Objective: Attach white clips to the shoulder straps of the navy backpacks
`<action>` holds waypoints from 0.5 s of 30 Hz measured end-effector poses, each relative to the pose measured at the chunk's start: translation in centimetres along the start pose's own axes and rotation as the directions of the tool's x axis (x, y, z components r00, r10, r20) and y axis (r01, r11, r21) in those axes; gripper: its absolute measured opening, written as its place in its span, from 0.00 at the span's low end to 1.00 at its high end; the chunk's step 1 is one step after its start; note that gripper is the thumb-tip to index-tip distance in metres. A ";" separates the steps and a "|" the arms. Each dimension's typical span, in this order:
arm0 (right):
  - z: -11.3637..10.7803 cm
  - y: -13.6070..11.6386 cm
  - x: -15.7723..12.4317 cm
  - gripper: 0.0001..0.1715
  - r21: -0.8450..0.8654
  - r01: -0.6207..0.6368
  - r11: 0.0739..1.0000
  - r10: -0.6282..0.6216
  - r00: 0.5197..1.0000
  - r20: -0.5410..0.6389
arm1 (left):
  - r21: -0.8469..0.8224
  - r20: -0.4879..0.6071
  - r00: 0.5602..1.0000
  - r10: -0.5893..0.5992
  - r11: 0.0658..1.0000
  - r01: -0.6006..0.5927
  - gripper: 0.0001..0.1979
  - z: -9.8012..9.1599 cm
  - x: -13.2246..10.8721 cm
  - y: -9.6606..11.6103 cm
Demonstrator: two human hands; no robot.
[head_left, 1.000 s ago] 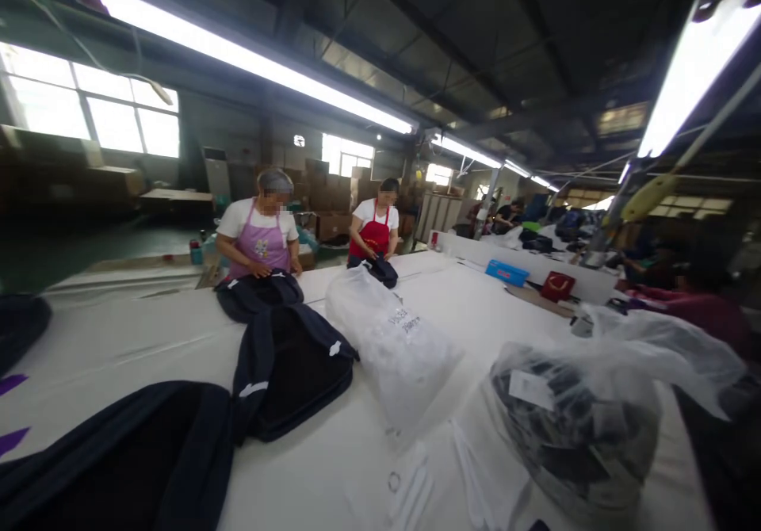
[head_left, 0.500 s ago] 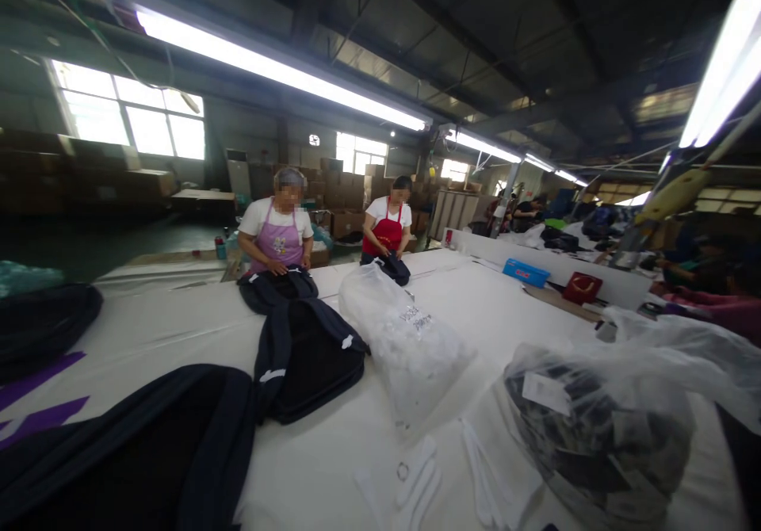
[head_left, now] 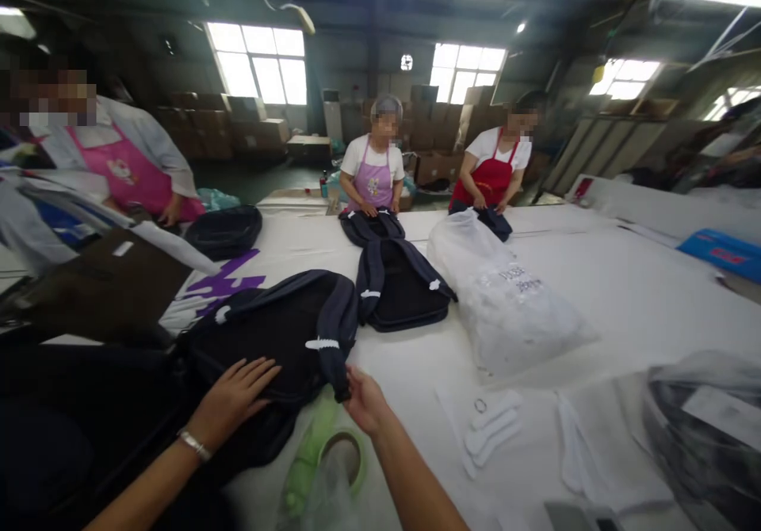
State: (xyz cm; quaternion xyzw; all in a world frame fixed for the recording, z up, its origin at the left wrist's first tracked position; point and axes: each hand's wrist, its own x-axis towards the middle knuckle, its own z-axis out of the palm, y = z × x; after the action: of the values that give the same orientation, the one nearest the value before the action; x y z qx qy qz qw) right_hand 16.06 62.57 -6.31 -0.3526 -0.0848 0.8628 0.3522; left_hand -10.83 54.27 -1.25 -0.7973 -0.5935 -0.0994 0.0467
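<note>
- Looking down at a big white table (head_left: 624, 293), with work things lying across it.
- Seeing a dark backpack (head_left: 267, 341) close in front, straps up, left of the middle.
- Spotting another dark backpack (head_left: 410, 277) just beside it, farther off and to the right.
- Finding a wide strap (head_left: 338, 317) on the near bag's right side, its long way going from the right fingertips up and away, then bending left at the top.
- Resting the left hand (head_left: 238, 396) flat on the bag's black back, fingers apart, not gripping. Leaving that strap off to its right, without a touch.
- Pinching the low end of the strap with the right hand (head_left: 365, 403), much the nearer hand. Having the strap ahead of it and a bit left; cannot tell how tight the pinch.
- Noticing a green roll of tape (head_left: 358, 471) between the two arms, on the near side of the strap's end.
- Ending with a little white strip (head_left: 322, 344) across the strap, ahead of the right hand, touched by neither hand.
</note>
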 end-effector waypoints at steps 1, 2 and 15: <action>0.3 -0.4 -0.1 0.10 0.005 0.027 1.000 -0.027 0.999 0.030 | -0.006 -0.021 1.000 -0.009 1.000 0.009 0.23 -1.0 0.8 -0.2; 0.6 -0.8 -0.2 0.11 -0.010 0.052 0.999 -0.051 0.998 0.043 | -0.001 -0.044 0.999 -0.018 1.000 0.018 0.22 -2.0 1.6 -0.3; 3.6 -1.9 -4.3 0.21 0.023 0.025 0.999 -0.028 0.988 0.151 | 0.168 -0.315 0.904 0.288 0.955 -0.246 0.15 -9.0 0.6 9.3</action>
State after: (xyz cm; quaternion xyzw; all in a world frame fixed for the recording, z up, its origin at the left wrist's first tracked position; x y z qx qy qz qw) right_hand 16.86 61.49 -0.52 -0.2810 -0.1068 0.8833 0.3598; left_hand -2.70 50.38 8.06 -0.8379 -0.4668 -0.1895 0.2100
